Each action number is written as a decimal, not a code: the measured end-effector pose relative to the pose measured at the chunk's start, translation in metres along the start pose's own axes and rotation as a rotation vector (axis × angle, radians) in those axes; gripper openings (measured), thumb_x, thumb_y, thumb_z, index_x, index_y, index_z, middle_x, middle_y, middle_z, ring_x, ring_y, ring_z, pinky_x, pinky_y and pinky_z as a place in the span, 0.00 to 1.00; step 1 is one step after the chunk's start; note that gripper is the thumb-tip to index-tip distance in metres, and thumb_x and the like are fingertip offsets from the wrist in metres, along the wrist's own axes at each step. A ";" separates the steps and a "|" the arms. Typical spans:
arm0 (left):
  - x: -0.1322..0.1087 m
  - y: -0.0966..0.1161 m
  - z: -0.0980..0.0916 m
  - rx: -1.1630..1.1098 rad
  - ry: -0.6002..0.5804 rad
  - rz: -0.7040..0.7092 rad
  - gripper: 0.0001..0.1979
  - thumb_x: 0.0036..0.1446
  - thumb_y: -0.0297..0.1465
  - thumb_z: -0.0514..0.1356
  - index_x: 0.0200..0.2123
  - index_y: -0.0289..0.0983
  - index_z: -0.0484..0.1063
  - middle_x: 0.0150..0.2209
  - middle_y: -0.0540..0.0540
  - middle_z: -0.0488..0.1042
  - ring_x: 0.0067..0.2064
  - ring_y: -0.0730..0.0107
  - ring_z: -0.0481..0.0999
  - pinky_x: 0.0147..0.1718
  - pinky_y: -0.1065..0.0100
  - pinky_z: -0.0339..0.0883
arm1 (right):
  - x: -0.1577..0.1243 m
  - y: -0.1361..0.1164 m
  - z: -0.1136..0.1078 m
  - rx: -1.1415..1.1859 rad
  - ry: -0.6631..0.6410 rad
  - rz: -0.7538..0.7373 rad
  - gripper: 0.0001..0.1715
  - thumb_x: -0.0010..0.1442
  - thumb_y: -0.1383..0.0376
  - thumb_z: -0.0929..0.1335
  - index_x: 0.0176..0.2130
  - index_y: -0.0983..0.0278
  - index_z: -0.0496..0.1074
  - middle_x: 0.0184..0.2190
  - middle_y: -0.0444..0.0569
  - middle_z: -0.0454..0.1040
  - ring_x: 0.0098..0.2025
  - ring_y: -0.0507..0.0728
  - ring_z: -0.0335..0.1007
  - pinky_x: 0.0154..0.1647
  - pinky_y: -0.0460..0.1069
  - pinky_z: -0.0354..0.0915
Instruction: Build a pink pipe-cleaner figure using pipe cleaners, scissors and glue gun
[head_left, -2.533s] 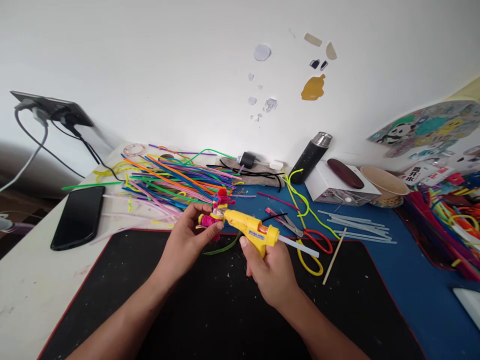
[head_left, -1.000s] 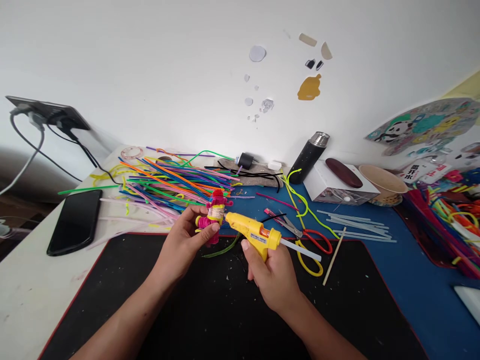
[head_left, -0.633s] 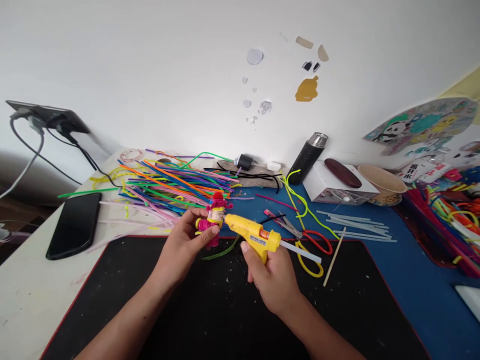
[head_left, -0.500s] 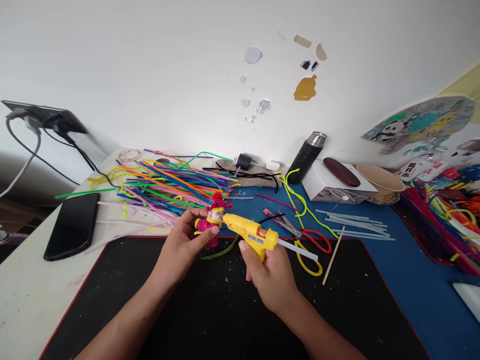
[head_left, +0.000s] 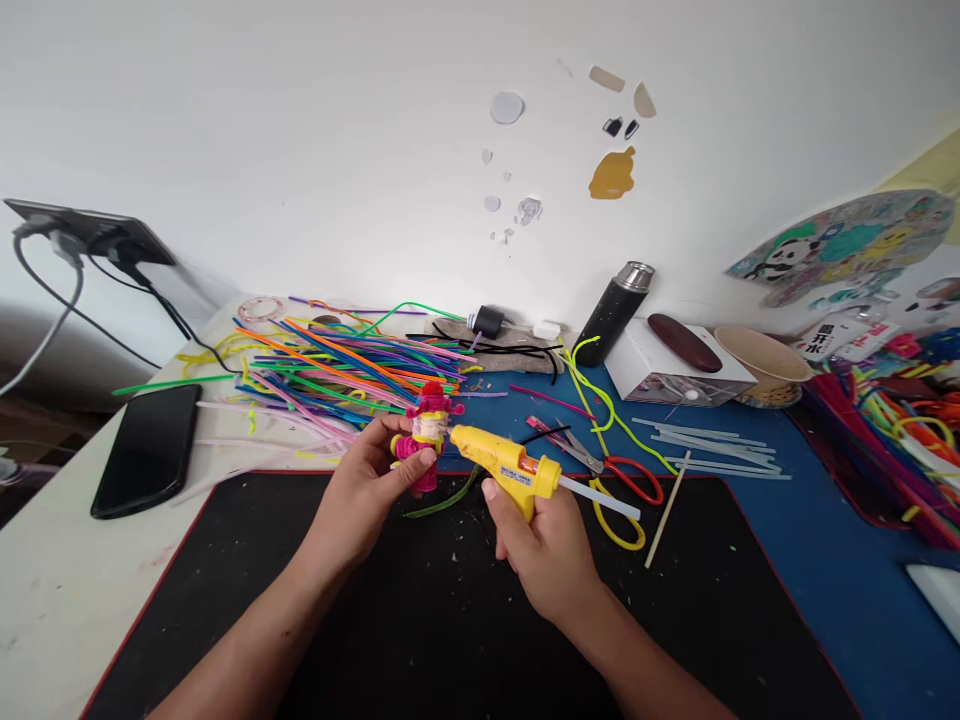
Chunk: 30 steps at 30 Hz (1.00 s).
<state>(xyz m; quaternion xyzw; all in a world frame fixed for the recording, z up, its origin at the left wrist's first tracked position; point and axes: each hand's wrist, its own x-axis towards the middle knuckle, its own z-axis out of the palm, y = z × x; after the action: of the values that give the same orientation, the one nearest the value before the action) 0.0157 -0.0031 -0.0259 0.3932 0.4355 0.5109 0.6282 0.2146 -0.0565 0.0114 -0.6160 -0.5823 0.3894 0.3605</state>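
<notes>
The left hand (head_left: 375, 470) pinches a little fuzzy figure (head_left: 429, 428) between its thumb and fingers. The figure is up in the air over the back edge of the black mat (head_left: 450, 630), close to upright, with its red top up and its pink part down in the grip. The right hand (head_left: 544, 545) is wrapped around the handle of a yellow glue gun (head_left: 487, 447). Its pointer finger is hidden, so one cannot tell if it pulls the trigger. The tip of the gun points at the side of the pale middle of the figure. It is so close that one cannot tell if they touch.

To do this well, the left hand should hold firmly but not squash the soft fuzz. The tip is probably hot, so the left thumb does best down low on the pink part, away from it. A small, slow squeeze is likely better than a big one, because too much glue could make a lump or strings. It helps if both hands are very steady, so the glue goes on just one spot.

The long glue stick (head_left: 600, 497) pokes out of the back of the gun, above the yellow handle of the scissors (head_left: 619, 520), so the right hand should take care not to bump them. Near the figure lies a pile of bright fuzzy stems (head_left: 352, 365), and loose fuzz from it could stick to wet glue.
</notes>
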 end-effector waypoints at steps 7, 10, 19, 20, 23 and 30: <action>0.001 0.003 0.003 -0.018 0.008 -0.015 0.24 0.50 0.42 0.80 0.42 0.39 0.75 0.39 0.49 0.78 0.33 0.71 0.74 0.28 0.72 0.72 | -0.001 0.000 -0.001 0.015 0.000 0.017 0.29 0.69 0.48 0.65 0.21 0.57 0.62 0.11 0.38 0.58 0.14 0.51 0.59 0.18 0.46 0.57; 0.000 0.005 0.005 -0.037 0.006 -0.013 0.24 0.50 0.42 0.80 0.43 0.38 0.77 0.39 0.48 0.79 0.33 0.72 0.73 0.28 0.72 0.72 | -0.001 -0.001 -0.001 0.041 -0.007 0.046 0.29 0.69 0.47 0.65 0.22 0.57 0.63 0.10 0.38 0.58 0.13 0.51 0.59 0.18 0.46 0.57; -0.001 0.011 0.009 -0.112 0.028 -0.078 0.26 0.45 0.42 0.82 0.41 0.36 0.79 0.37 0.46 0.80 0.31 0.70 0.73 0.24 0.72 0.71 | -0.004 0.003 -0.003 0.219 -0.040 0.092 0.32 0.69 0.39 0.66 0.28 0.62 0.71 0.15 0.41 0.66 0.15 0.50 0.59 0.19 0.46 0.57; -0.001 0.010 0.009 -0.117 0.031 -0.079 0.26 0.45 0.42 0.82 0.41 0.36 0.79 0.37 0.46 0.80 0.31 0.71 0.73 0.24 0.72 0.71 | -0.005 0.004 -0.003 0.236 -0.044 0.094 0.33 0.69 0.39 0.67 0.30 0.62 0.72 0.16 0.41 0.67 0.16 0.50 0.59 0.18 0.45 0.57; -0.001 0.010 0.008 -0.123 0.029 -0.076 0.26 0.45 0.42 0.82 0.41 0.36 0.79 0.37 0.46 0.80 0.30 0.71 0.72 0.23 0.72 0.71 | -0.006 0.005 -0.003 0.266 -0.044 0.095 0.33 0.69 0.38 0.67 0.35 0.64 0.75 0.17 0.40 0.66 0.16 0.50 0.59 0.18 0.45 0.56; -0.001 0.010 0.009 -0.148 -0.002 -0.075 0.23 0.47 0.40 0.82 0.41 0.36 0.79 0.37 0.46 0.81 0.29 0.72 0.72 0.22 0.73 0.71 | -0.006 0.007 -0.002 0.218 -0.034 0.106 0.34 0.70 0.37 0.66 0.31 0.63 0.73 0.16 0.41 0.67 0.16 0.49 0.59 0.18 0.45 0.56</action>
<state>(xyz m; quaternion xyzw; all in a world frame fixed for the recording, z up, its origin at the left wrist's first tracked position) 0.0214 -0.0030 -0.0133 0.3298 0.4104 0.5175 0.6745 0.2195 -0.0631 0.0062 -0.5962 -0.5093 0.4792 0.3944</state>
